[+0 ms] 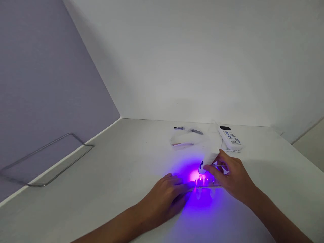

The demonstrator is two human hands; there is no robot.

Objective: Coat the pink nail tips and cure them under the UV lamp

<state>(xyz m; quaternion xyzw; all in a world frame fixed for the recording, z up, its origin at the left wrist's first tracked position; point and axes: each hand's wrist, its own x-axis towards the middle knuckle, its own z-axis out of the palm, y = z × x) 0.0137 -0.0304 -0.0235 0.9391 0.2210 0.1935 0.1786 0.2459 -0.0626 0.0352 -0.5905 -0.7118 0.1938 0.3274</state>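
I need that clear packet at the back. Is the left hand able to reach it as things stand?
Probably yes: only bare table lies between the left hand and the packet, and it grips nothing.

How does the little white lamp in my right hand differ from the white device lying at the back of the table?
The lamp is gripped in the right hand, tilted down; the white device lies flat, untouched. The lamp casts purple light; the white device shows none. Both are white.
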